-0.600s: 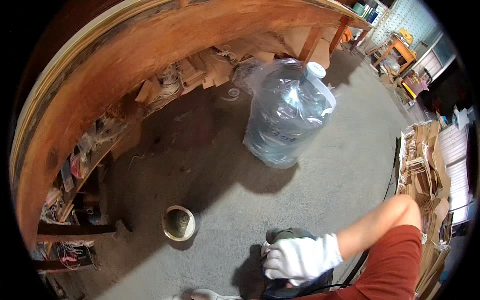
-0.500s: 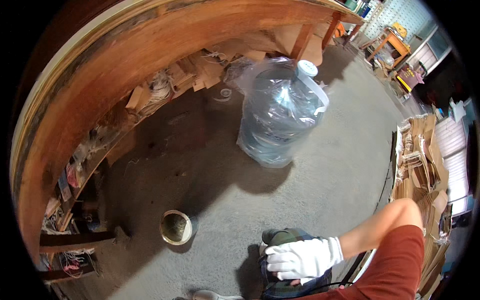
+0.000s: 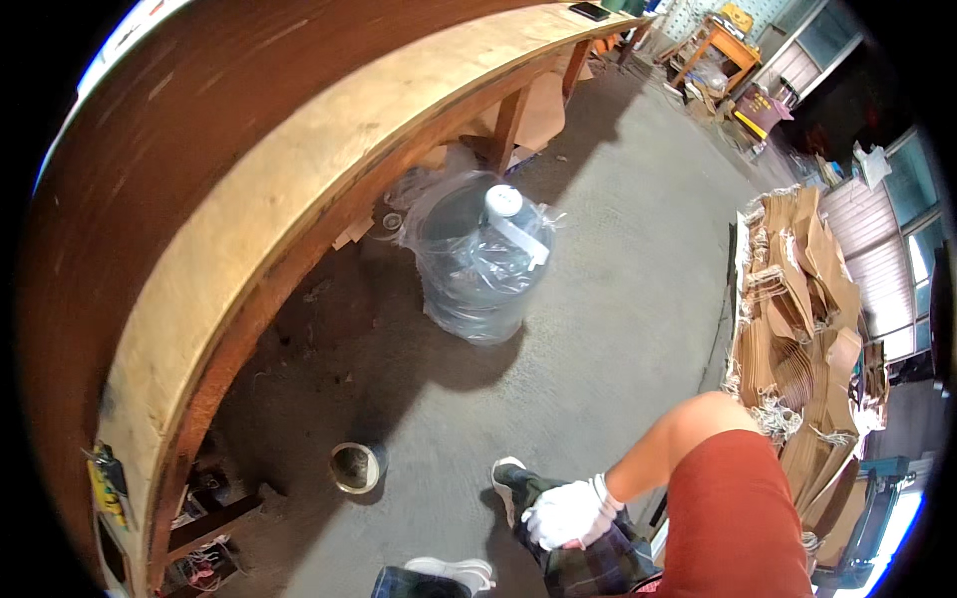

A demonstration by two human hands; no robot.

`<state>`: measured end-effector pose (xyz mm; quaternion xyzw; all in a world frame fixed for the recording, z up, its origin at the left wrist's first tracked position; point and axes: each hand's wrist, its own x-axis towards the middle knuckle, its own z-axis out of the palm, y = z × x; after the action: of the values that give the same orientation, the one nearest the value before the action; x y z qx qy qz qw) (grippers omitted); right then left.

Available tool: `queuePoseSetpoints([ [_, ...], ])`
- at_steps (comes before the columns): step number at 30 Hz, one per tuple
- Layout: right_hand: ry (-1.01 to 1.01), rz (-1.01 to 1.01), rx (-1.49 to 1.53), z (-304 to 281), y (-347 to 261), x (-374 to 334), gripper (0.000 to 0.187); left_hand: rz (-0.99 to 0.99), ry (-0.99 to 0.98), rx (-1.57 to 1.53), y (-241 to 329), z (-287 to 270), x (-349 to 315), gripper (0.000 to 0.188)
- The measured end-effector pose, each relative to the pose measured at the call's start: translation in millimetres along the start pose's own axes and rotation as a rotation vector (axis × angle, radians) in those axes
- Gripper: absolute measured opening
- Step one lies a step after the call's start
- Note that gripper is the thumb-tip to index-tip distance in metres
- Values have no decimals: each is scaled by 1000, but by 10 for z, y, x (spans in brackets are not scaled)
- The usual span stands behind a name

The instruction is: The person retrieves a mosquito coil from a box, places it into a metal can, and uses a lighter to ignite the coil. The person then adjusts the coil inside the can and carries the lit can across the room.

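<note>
My right hand [image 3: 568,515], in a white knit glove, rests over my plaid-trousered leg [image 3: 608,553]. Its fingers lie loosely along the cloth, with no object visible in them. My left hand is out of view. Ahead on the concrete floor stands a large clear water jug [image 3: 474,269] wrapped in thin plastic film, with a white cap [image 3: 504,200] and a white strip hanging from it. Nearer, left of my feet, a small round tin [image 3: 357,467] sits with its open top showing something pale inside.
A long wooden workbench [image 3: 269,169] curves along the left, with a phone [image 3: 589,11] at its far end and a yellow-handled tool [image 3: 108,485] at its near end. Stacked brown cardboard [image 3: 793,299] lines the right. A small wooden table [image 3: 720,50] stands far off.
My view has shifted, showing more of the benchtop and both shoes. The jug appears smaller and further left. My right hand stays on the leg.
</note>
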<state>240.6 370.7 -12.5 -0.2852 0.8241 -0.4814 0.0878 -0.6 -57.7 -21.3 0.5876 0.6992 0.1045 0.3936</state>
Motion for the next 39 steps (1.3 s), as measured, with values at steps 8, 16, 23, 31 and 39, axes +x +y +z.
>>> queuePoseSetpoints([
  [8, -8, 239, -128, -39, -665, -244, 32, -365, -526, 674, 911, -348, 216, 38],
  [16, 15, 1109, -198, 214, -2109, 127, 22, -70, -603, 188, 3187, -1022, 1036, 35],
  [23, -59, 1304, -13, -349, -2907, -257, 32, -199, -475, 328, 3032, -2044, 632, 30],
  [31, -177, 1758, -27, -291, -2975, -963, 41, -439, -404, 313, 2411, -2167, -429, 26],
  [39, 156, 1481, 122, -464, -2690, -48, 47, -603, -295, -36, 2432, -1820, -1104, 25],
])
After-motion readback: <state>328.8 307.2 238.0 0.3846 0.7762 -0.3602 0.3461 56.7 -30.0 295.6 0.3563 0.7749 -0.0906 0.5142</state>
